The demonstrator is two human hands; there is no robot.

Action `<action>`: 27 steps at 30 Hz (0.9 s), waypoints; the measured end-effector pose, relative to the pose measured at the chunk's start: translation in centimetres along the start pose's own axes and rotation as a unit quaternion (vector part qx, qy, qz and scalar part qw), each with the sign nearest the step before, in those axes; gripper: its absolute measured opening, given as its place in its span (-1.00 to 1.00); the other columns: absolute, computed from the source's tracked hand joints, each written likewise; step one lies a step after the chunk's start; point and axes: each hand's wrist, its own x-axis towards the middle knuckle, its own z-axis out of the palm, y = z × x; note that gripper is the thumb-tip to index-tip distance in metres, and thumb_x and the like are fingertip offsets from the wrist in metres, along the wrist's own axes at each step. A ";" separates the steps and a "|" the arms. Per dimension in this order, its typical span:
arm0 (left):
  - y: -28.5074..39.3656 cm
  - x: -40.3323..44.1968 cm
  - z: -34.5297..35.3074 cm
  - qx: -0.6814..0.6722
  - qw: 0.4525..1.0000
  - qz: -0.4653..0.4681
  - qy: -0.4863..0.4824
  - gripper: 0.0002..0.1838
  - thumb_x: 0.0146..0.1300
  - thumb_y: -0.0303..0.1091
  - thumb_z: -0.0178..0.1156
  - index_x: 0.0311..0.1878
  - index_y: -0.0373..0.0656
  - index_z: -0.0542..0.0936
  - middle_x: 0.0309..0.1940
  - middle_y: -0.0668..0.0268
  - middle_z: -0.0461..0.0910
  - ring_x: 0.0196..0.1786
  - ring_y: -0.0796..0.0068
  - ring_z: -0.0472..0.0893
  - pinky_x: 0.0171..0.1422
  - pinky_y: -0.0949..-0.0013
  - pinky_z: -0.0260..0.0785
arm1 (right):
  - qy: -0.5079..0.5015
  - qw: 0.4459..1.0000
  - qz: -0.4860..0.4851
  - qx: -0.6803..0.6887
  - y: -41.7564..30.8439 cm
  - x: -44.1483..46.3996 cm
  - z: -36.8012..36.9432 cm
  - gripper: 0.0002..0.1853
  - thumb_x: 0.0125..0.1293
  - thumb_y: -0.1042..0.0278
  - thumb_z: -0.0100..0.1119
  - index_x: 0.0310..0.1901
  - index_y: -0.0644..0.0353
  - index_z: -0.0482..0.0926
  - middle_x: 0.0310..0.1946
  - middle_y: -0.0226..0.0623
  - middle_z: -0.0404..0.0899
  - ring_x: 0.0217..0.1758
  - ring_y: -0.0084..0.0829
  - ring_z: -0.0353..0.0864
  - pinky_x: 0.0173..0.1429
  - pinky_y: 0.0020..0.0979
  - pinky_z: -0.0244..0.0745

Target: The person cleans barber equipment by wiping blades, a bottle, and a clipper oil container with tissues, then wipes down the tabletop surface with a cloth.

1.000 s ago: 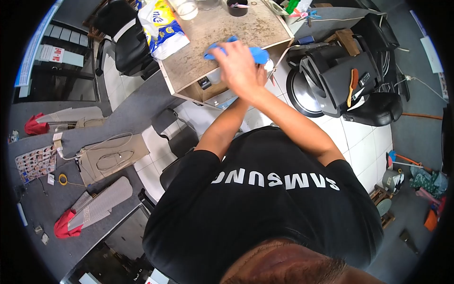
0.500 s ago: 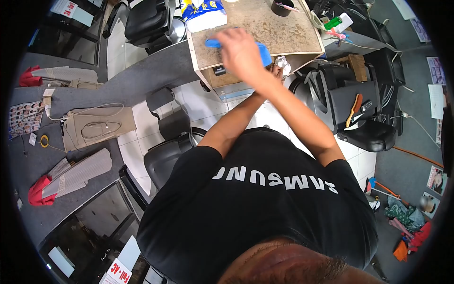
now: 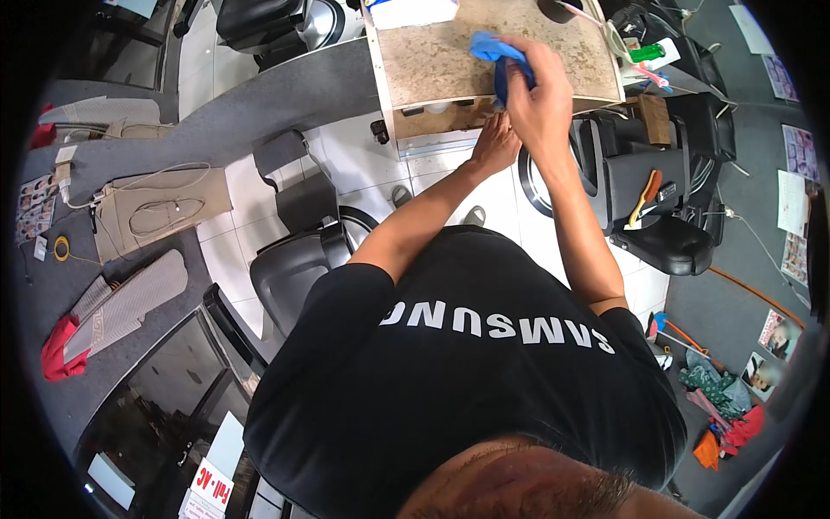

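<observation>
A crumpled blue cloth (image 3: 501, 59) is gripped in my right hand (image 3: 540, 97), just above the front part of the worn wooden tabletop (image 3: 432, 65). One end of it sticks out past the fingertips and the rest is bunched under the fingers. My left hand (image 3: 497, 145) is lower, at the open compartment (image 3: 462, 119) under the tabletop's front edge. Its fingers are bunched together and point into the compartment. Their tips are partly hidden, so I cannot make out what they hold, if anything.
On the tabletop stand a blue-and-white packet (image 3: 415, 12) and a dark cup (image 3: 558, 9). A green item (image 3: 647, 54) lies at its right side. Black salon chairs (image 3: 298, 251) stand on the white tiled floor (image 3: 363, 164). An orange-handled brush (image 3: 647, 197) rests on a seat to the right.
My right hand has moved right with the blue cloth and no longer crosses over my left arm. My left hand has shifted slightly left and down; the crumpled white item beside it is out of sight.
</observation>
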 end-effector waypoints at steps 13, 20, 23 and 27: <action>4.6 -16.3 -15.9 -0.255 0.874 -0.414 -0.003 -0.45 0.63 0.02 -0.02 0.46 -0.18 0.38 0.20 0.19 0.55 0.27 0.37 0.53 0.40 0.17 0.38 | -0.313 0.784 0.313 0.436 -5.1 -9.0 5.1 -0.54 0.59 0.05 0.24 0.23 0.32 0.58 -0.06 -0.37 0.70 -0.03 -0.62 0.58 0.12 -0.41 0.56; 7.3 -15.8 -19.8 -0.428 0.761 -0.465 0.149 -0.46 0.70 0.09 -0.11 0.42 -0.13 0.44 0.15 0.27 0.58 0.13 0.48 0.56 0.20 0.34 0.42 | -0.323 0.698 0.521 0.371 0.4 -13.2 7.2 -0.41 0.56 -0.07 0.24 0.34 0.28 0.59 0.01 -0.21 0.74 -0.01 -0.47 0.70 0.11 -0.41 0.61; 3.4 -17.0 -17.2 -0.223 0.861 -0.444 0.112 -0.46 0.67 0.06 -0.01 0.39 -0.20 0.45 0.22 0.15 0.57 0.20 0.37 0.57 0.27 0.30 0.40 | -0.309 0.704 0.552 0.323 3.7 -17.3 8.9 -0.46 0.52 0.03 0.27 0.33 0.26 0.60 -0.01 -0.19 0.75 -0.05 -0.47 0.73 0.06 -0.41 0.62; 0.6 -19.0 -15.3 -0.190 0.838 -0.502 0.101 -0.54 0.63 -0.07 0.08 0.33 -0.23 0.48 0.13 0.15 0.63 0.06 0.35 0.63 0.15 0.27 0.47 | -0.288 0.727 0.569 0.256 7.3 -23.6 8.6 -0.48 0.47 0.12 0.22 0.31 0.30 0.60 -0.01 -0.13 0.75 -0.03 -0.41 0.71 0.11 -0.36 0.60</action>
